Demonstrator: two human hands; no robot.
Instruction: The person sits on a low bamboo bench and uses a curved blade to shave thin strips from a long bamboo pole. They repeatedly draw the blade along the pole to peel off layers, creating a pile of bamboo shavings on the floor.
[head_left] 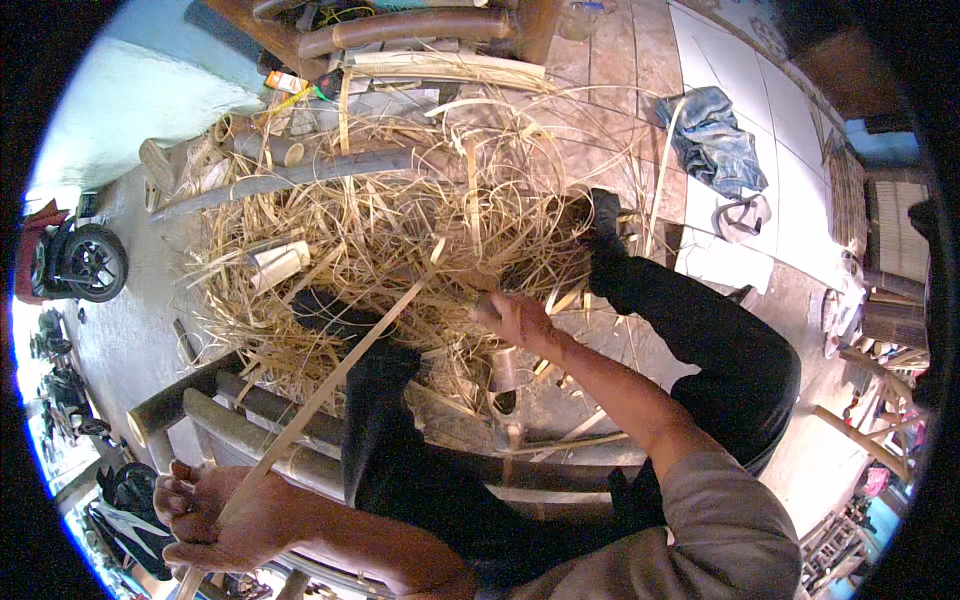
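Observation:
A long pale bamboo strip (330, 385) slants from the lower left up to the middle of the shavings. At the lower left, my left hand (225, 515) is closed around its near part. My right hand (520, 322), near the middle, is closed on a short, dull-coloured thing whose kind I cannot make out. The strip's far end lies a little to the left of that hand, apart from its fingers. Thin curled bamboo shavings (350, 225) are heaped beyond both hands and around my feet.
A bamboo bench frame (300, 460) is under my legs. A dark pole (290, 178) crosses the heap, and a cut bamboo piece (280, 265) lies on it. Blue jeans (712, 140) lie on the tiles at the right. A motorcycle wheel (95, 262) shows far left.

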